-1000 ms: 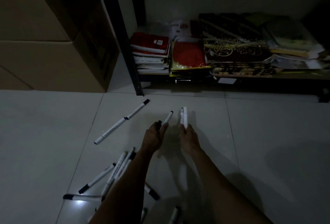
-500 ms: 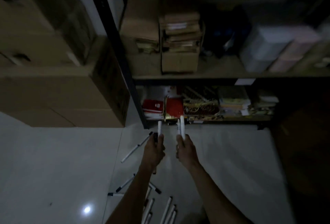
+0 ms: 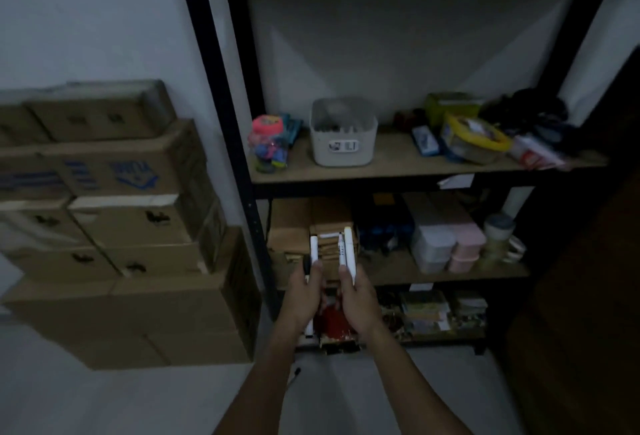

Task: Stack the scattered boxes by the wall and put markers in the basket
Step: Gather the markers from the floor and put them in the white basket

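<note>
Dimly, before a black rack (image 3: 221, 95) with stacked boxes (image 3: 114, 226) at nine o'clock and the basket (image 3: 343, 133) shelved at twelve, my left hand (image 3: 304, 296) grips seemingly one marker (image 3: 314, 251), my right hand (image 3: 356, 299) two markers (image 3: 346, 251), all pointing twelve.

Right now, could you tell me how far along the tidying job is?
The cardboard boxes already stand stacked against the wall. In hand: the left hand and right hand each grip white markers, below the white basket on the shelf. Left: dropping these in; one marker still lies on the floor.
</note>
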